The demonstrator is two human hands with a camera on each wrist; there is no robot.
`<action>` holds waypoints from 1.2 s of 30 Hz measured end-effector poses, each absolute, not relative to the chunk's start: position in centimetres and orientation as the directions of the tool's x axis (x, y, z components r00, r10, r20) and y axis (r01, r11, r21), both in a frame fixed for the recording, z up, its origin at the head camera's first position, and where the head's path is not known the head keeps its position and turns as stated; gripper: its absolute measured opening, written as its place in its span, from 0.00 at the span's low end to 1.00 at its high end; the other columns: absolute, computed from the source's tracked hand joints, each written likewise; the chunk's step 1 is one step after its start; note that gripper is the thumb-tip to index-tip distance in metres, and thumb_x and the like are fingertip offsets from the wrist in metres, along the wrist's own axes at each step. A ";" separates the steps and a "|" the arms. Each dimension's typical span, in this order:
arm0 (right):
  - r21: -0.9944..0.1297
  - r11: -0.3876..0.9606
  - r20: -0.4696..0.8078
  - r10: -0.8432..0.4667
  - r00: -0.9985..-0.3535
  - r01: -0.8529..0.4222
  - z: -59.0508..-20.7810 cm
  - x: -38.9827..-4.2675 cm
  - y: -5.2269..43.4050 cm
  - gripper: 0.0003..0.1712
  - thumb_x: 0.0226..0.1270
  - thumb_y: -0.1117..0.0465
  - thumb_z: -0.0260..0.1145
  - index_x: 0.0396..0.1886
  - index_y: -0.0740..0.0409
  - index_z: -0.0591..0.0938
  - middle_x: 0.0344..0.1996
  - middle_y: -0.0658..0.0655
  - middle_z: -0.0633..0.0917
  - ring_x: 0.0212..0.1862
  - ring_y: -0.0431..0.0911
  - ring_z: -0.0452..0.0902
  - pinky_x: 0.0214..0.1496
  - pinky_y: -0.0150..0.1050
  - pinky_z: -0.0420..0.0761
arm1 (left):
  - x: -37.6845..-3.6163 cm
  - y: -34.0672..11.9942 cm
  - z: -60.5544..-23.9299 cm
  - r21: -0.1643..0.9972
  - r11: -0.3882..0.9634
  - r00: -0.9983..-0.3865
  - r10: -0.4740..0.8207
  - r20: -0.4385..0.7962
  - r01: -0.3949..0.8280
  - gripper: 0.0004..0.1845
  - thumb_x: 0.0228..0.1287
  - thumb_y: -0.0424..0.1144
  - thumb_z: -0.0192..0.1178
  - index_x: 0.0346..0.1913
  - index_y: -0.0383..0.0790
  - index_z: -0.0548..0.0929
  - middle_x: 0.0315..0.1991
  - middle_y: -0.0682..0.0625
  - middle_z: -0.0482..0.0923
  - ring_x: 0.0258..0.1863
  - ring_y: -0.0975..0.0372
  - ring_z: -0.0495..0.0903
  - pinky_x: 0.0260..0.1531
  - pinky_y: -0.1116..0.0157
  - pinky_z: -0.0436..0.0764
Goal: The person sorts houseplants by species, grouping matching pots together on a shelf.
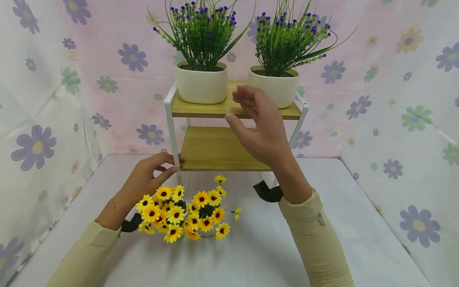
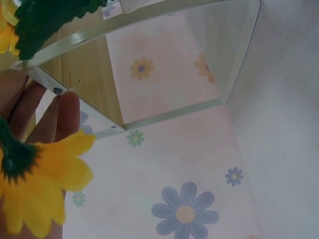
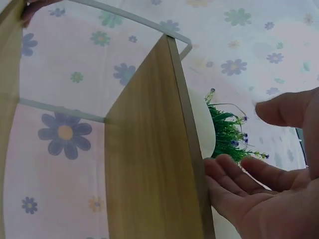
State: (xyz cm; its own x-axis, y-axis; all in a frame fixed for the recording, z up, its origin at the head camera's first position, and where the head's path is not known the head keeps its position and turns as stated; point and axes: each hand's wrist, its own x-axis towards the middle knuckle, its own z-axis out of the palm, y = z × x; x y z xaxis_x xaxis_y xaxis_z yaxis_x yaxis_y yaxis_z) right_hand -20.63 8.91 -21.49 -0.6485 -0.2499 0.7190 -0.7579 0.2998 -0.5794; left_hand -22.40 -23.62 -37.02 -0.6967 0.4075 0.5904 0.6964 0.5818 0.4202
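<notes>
A two-tier shelf rack (image 1: pixel 218 149) with wooden boards and a white metal frame stands in the middle in the head view. At its left front post, my left hand (image 1: pixel 148 175) pinches the frame beside the lower board; in the left wrist view the fingers (image 2: pixel 67 112) lie against the white bar. My right hand (image 1: pixel 263 127) is raised in front of the upper board, fingers loosely extended, holding nothing. Right behind it sits a white pot (image 1: pixel 274 91) with purple-flowered greenery. Another such white pot (image 1: pixel 202 85) is on the left half of that board.
Two bunches of yellow artificial flowers (image 1: pixel 175 215) stand on the white tabletop (image 1: pixel 247 251) in front of the rack, close to my left forearm. Flower-printed cloth (image 1: pixel 394 119) encloses the back and sides.
</notes>
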 end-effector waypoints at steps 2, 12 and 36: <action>-0.535 0.241 0.779 -0.229 -0.584 -0.809 -22.3 -20.3 9.3 0.29 0.70 0.70 0.70 0.69 0.69 0.74 0.63 0.62 0.81 0.68 0.47 0.78 0.74 0.38 0.75 | -22.4 -23.6 -37.0 0.414 0.582 -0.692 0.409 0.595 0.700 0.12 0.67 0.26 0.71 0.49 0.40 0.85 0.49 0.50 0.87 0.48 0.55 0.88 0.43 0.55 0.91; -0.541 0.091 0.807 -0.225 -0.546 -0.836 -27.1 -19.0 11.2 0.20 0.69 0.75 0.67 0.60 0.72 0.78 0.55 0.63 0.84 0.61 0.53 0.82 0.72 0.46 0.79 | -22.3 -23.7 -37.0 0.431 0.569 -0.696 0.408 0.591 0.700 0.13 0.67 0.25 0.70 0.50 0.42 0.85 0.52 0.51 0.87 0.50 0.56 0.88 0.45 0.67 0.89; -0.774 0.187 0.299 -0.735 -0.609 -0.605 -35.0 -22.9 13.6 0.09 0.80 0.68 0.62 0.52 0.58 0.86 0.47 0.52 0.89 0.51 0.45 0.87 0.59 0.42 0.87 | -22.4 -23.5 -37.0 0.399 0.581 -0.680 0.414 0.606 0.709 0.12 0.67 0.25 0.71 0.48 0.42 0.85 0.49 0.51 0.87 0.47 0.56 0.88 0.44 0.65 0.90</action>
